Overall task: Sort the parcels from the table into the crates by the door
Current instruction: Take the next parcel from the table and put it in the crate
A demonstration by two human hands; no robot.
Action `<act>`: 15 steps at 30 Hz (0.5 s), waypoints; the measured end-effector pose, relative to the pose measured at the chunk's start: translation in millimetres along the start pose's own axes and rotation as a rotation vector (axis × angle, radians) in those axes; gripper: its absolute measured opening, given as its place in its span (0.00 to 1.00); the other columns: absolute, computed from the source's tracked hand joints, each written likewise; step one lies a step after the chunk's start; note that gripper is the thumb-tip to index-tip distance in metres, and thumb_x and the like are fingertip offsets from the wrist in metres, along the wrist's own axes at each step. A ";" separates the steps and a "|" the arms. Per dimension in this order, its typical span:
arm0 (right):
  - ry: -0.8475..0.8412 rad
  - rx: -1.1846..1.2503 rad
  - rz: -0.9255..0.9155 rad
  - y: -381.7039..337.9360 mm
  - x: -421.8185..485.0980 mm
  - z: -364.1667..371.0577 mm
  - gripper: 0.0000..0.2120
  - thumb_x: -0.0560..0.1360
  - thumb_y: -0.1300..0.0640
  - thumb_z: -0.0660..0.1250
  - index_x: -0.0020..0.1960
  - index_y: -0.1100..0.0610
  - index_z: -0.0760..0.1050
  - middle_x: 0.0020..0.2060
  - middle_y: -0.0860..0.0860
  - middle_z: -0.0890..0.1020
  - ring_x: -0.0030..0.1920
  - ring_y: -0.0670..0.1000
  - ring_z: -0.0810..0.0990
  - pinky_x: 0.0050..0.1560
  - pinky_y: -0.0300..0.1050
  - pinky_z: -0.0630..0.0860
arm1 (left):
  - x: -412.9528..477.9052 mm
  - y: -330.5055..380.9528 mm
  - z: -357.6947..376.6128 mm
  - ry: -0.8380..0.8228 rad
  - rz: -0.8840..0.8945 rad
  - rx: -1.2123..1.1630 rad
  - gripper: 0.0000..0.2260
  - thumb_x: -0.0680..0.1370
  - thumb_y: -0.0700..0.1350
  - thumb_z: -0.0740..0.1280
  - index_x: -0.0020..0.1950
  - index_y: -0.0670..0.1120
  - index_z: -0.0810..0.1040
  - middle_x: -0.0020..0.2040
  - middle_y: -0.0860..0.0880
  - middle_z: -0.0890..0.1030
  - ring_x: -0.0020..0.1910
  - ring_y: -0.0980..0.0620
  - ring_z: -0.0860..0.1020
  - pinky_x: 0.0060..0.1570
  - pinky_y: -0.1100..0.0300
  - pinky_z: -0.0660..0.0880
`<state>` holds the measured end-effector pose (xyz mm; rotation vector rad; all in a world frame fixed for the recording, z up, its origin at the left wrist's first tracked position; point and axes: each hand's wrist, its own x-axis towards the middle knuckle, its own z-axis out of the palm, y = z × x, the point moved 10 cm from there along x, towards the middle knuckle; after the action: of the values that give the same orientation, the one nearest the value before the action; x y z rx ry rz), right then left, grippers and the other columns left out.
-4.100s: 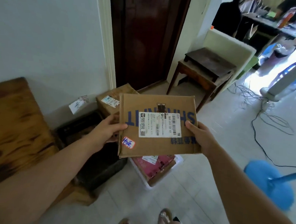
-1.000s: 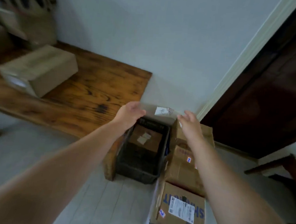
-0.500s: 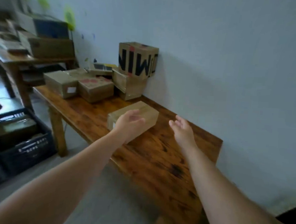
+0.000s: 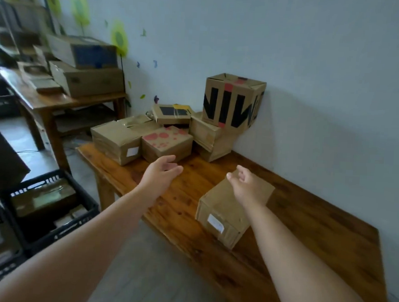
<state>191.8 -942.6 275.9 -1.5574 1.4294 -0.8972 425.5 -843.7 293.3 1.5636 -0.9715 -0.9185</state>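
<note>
A long wooden table (image 4: 310, 232) stands against the pale wall. A plain brown parcel (image 4: 225, 213) with a small white label lies alone near its front edge. My right hand (image 4: 245, 184) hovers open just above its far end. My left hand (image 4: 162, 172) is open and empty over bare wood to the parcel's left. Several more parcels crowd the table's far end: one with red dots (image 4: 166, 143), a taped one with a white label (image 4: 117, 142), and a tall box printed in black letters (image 4: 232, 100) stacked on another.
A black crate (image 4: 48, 232) holding parcels sits on the floor at left, with more dark crates beside it. A second wooden table (image 4: 54, 100) further back carries large cartons. Grey tiled floor lies between me and the tables.
I put the flat parcel down by the crates near the door, then turned to the table. Both empty hands have advanced, the right now over the lone parcel.
</note>
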 end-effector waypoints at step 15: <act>0.275 -0.205 0.193 31.1 97.1 -6.3 0.27 0.78 0.48 0.63 0.74 0.51 0.62 0.73 0.52 0.66 0.71 0.56 0.66 0.65 0.52 0.68 | 160.0 -4.7 58.2 -0.302 -0.010 0.115 0.22 0.79 0.47 0.65 0.72 0.49 0.67 0.65 0.49 0.75 0.61 0.51 0.74 0.55 0.59 0.71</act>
<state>183.1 -1040.4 247.7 -1.4504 1.8846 -0.8960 433.7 -1011.6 265.6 1.5535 -1.2476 -1.1457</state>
